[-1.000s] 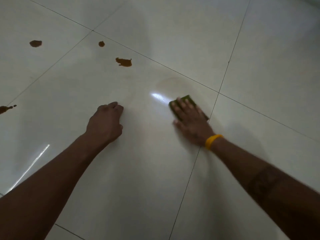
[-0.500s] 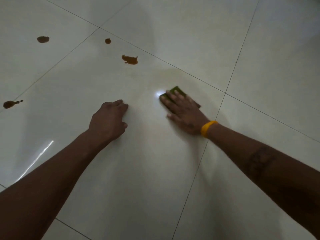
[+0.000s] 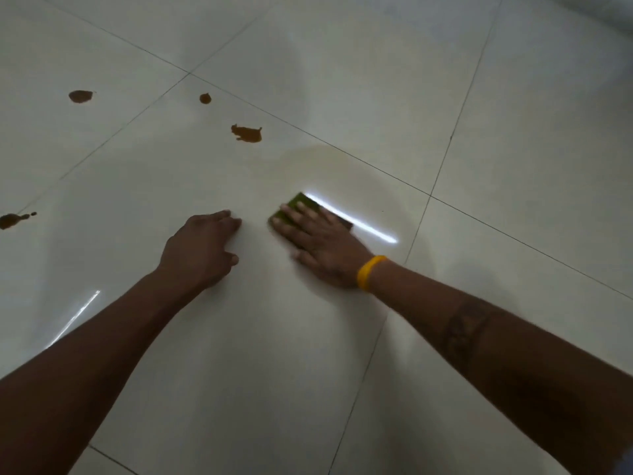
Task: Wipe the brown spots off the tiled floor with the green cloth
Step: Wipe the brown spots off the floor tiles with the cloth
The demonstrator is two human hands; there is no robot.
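Brown spots on my feed number four, all unwiped on the tiled floor [image 3: 359, 80], which fills the whole head view: big glossy off-white tiles cut by thin dark grout lines, with two bright streaks of reflected light on them. A faint, cloudy smear [image 3: 342, 166] spreads over the tile around and beyond my right hand, up towards the grout line beyond it.

Both forearms reach in from the near edge of the view. My left hand [image 3: 197, 252] rests on the tile with the fingers curled loosely under, gripping nothing, thumb out to the side. My right hand [image 3: 320, 246] lies flat, fingers spread and straight, pressing the green cloth [image 3: 298, 203] down on the floor; only the far edge of the cloth shows past the fingertips. The hands are close together but not touching. A yellow wristband [image 3: 369, 271] circles the right wrist, and a dark band mark [image 3: 466, 329] crosses that forearm.

Of the spots, the largest brown spot [image 3: 247, 133] lies on the same tile, beyond both hands. An oval brown spot [image 3: 81, 96] sits on the next tile to the far left. A splattered brown spot [image 3: 12, 220] meets the left edge of the view. The small round brown spot [image 3: 205, 98] sits near the far corner of the tile I am on.
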